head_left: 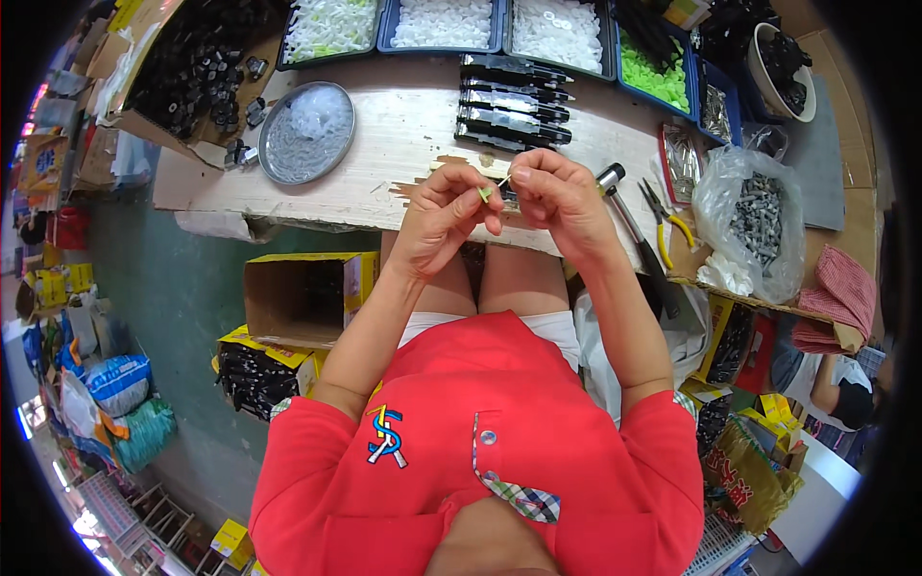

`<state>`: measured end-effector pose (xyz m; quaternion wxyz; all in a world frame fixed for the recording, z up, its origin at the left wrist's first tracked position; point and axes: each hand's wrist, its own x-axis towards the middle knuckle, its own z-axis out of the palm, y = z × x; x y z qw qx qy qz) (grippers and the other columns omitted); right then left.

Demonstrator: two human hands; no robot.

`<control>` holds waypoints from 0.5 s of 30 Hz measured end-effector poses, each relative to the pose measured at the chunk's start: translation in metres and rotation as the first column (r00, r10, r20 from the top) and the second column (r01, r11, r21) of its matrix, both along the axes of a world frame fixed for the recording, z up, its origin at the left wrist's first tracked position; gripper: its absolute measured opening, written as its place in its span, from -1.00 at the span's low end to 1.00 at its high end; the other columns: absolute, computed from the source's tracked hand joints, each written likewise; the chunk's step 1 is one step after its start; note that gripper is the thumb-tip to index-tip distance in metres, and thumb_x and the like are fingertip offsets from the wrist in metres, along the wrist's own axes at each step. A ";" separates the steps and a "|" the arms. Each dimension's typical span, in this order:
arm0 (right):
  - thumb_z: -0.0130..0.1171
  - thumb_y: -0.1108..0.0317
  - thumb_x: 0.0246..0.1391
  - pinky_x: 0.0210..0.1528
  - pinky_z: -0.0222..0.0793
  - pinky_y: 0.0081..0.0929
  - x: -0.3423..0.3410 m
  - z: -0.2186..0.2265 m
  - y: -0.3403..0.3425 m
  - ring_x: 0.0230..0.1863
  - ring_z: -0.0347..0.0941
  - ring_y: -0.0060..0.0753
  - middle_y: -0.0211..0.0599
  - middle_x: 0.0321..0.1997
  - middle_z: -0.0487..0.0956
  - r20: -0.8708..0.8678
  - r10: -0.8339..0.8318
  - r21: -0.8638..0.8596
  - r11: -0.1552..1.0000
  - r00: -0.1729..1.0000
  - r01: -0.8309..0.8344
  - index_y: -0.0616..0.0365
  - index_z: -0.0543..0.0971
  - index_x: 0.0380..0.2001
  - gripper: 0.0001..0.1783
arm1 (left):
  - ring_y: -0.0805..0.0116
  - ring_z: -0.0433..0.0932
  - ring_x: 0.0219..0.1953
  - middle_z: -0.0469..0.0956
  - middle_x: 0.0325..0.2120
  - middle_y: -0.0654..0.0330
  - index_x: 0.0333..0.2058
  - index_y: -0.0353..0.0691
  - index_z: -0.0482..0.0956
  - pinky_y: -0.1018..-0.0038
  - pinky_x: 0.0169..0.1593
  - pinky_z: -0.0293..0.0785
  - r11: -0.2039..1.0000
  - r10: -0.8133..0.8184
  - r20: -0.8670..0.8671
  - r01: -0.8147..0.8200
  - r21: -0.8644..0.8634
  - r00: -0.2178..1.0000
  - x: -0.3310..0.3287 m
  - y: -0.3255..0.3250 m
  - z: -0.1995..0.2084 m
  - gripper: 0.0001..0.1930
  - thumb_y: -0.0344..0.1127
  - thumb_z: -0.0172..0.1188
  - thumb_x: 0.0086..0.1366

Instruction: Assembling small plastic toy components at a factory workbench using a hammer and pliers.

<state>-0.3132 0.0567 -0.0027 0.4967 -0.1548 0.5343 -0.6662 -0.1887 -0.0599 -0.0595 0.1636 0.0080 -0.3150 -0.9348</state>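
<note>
Over the near edge of the worktable, my two hands are raised close together. Between the fingertips of my left hand is a small light green plastic piece. My right hand pinches a thin, pale, stick-like piece beside it. Whether the two pieces touch is too small to tell. Just beyond my hands lies a row of several black, elongated parts with shiny strips. A hammer and yellow-handled pliers lie to the right of my right hand.
Blue bins of white and green plastic parts line the table's far side. A round metal dish and a box of black parts stand left. At right is a plastic bag of grey parts. An open carton sits below the table.
</note>
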 end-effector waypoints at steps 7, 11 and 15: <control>0.15 0.33 0.00 -0.63 -0.03 -0.79 0.007 -0.007 -0.007 -0.67 0.09 -0.77 -0.59 -0.63 0.32 0.066 -0.007 -0.017 1.000 0.998 0.008 0.14 0.48 -0.41 -0.87 | 0.35 0.50 -0.34 0.51 -0.36 0.11 -0.24 -0.23 0.44 0.46 -0.29 0.47 0.999 0.041 -0.077 -0.043 -0.024 0.996 0.000 0.000 -0.005 -0.88 -0.44 0.05 0.22; 0.14 0.33 0.01 -0.63 -0.03 -0.80 0.007 -0.010 -0.007 -0.67 0.09 -0.78 -0.59 -0.62 0.33 0.062 0.003 -0.036 0.999 0.998 0.000 0.15 0.48 -0.41 -0.87 | 0.33 0.46 -0.37 0.45 -0.37 0.12 -0.30 -0.24 0.43 0.41 -0.29 0.46 0.990 0.120 -0.021 -0.121 -0.070 0.993 0.002 -0.001 -0.006 -0.91 -0.48 0.07 0.19; 0.14 0.33 0.01 -0.62 -0.04 -0.81 0.009 -0.012 -0.009 -0.67 0.08 -0.78 -0.58 -0.62 0.34 0.040 0.006 -0.021 1.000 0.999 -0.005 0.17 0.48 -0.41 -0.86 | 0.33 0.47 -0.36 0.44 -0.36 0.13 -0.32 -0.25 0.44 0.42 -0.29 0.47 0.987 0.136 -0.026 -0.138 -0.078 0.990 0.003 -0.002 -0.008 -0.91 -0.51 0.08 0.18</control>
